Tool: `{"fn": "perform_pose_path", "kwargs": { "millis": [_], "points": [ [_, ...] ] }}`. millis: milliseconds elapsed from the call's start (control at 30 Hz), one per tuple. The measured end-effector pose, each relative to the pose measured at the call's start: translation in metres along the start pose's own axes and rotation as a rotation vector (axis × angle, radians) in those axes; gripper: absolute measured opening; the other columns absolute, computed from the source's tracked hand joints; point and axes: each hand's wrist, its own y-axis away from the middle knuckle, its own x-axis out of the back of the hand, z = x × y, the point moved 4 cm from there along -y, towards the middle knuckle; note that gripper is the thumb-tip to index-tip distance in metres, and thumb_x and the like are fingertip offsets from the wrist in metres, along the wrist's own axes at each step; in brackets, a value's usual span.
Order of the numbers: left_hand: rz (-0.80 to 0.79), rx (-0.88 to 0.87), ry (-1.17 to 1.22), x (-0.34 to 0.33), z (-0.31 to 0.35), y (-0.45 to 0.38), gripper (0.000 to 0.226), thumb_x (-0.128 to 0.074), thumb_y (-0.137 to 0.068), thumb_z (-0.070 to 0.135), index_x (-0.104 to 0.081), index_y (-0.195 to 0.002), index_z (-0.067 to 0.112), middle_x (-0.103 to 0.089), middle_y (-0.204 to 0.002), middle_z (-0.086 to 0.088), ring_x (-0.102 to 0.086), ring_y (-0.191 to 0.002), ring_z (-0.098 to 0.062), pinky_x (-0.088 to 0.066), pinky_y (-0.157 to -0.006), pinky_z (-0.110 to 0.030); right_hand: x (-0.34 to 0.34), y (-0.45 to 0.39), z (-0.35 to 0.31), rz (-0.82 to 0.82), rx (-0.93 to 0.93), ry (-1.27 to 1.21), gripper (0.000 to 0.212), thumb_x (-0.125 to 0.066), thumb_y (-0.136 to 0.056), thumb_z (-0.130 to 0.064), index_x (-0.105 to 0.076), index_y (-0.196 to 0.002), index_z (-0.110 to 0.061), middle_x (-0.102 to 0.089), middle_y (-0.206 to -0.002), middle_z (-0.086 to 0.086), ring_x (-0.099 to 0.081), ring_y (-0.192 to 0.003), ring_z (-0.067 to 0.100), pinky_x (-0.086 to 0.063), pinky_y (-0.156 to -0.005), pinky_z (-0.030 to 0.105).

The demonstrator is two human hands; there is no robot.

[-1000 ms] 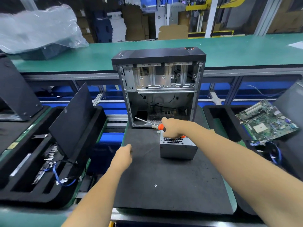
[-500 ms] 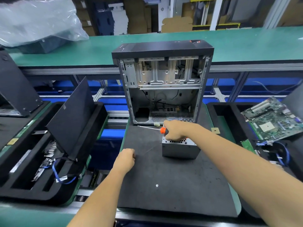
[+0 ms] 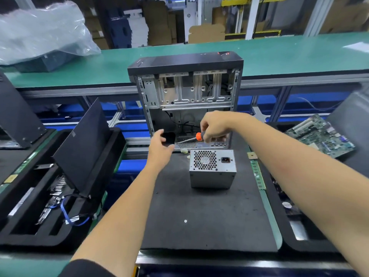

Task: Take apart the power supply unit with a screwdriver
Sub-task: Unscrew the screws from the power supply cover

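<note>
1. Both hands have lifted off since the earlier frames: my right hand (image 3: 214,126) no longer rests on the power supply unit (image 3: 212,168), and my left hand (image 3: 160,148) has gone from a loose fist on the mat up toward the case opening.
2. Nearest me, the black foam mat (image 3: 199,216) covers the green bench (image 3: 269,212), with a small pale screw (image 3: 185,221) lying on it by itself.
3. Further in, the power supply unit sits on the mat, uncovered, its honeycomb fan grille and power socket facing up. It is just in front of the case and apart from both hands.
4. My left hand is released, fingers spread and relaxed, holding nothing, in front of the lower left of the opening.
5. My right hand is clenched around the orange-and-black handle of the screwdriver (image 3: 191,138). Its shaft points left and slightly down, ending in front of the case floor; I cannot tell if the tip touches anything.
6. Behind them the computer case (image 3: 185,92) stands upright at the mat's far edge, side panel off, bare drive bays showing.
7. Left of the mat, a black foam tray (image 3: 60,222) holds cables and a leaning black panel (image 3: 79,144).
8. To the right, a green motherboard (image 3: 321,134) lies tilted.
9. Farthest, a clear plastic bag (image 3: 40,31) lies on the rear bench.
</note>
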Motion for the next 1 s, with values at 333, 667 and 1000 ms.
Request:
{"fn": "perform_pose_path", "kwargs": {
  "millis": [333,667,1000],
  "points": [
    [-0.407,-0.296,-0.191,-0.073,0.061,0.041,0.014,-0.054,-0.093,0.005,-0.067,-0.094,0.004,-0.061,-0.087,-0.006,-0.053,-0.078,-0.021,-0.043,-0.07,-0.025,0.049,0.059,-0.001,0.162,0.033,0.114,0.018,-0.083,-0.075,-0.022,-0.07,-0.081,-0.011,-0.068,-0.067,-0.001,-0.066,-0.05,0.013,-0.048,-0.052,0.024],
    [-0.439,-0.399,-0.302,-0.102,0.058,0.066,0.015,-0.059,-0.092,0.017,-0.065,-0.086,0.005,-0.057,-0.093,-0.005,-0.05,-0.086,-0.019,-0.037,-0.075,-0.027,0.025,0.062,-0.001,0.212,0.01,0.182,0.023,-0.073,-0.072,-0.02,-0.07,-0.078,0.002,-0.056,-0.043,-0.003,-0.053,-0.05,0.018,-0.043,-0.051,0.024],
    [-0.442,-0.473,-0.299,-0.099,0.055,0.066,0.01,-0.06,-0.092,0.02,-0.064,-0.087,0.012,-0.056,-0.093,0.001,-0.052,-0.084,-0.016,-0.042,-0.079,-0.026,0.019,0.057,-0.004,0.204,0.009,0.192,0.022,-0.07,-0.073,-0.022,-0.072,-0.074,0.0,-0.066,-0.051,0.004,-0.055,-0.046,0.016,-0.041,-0.044,0.02]
  ]
}}
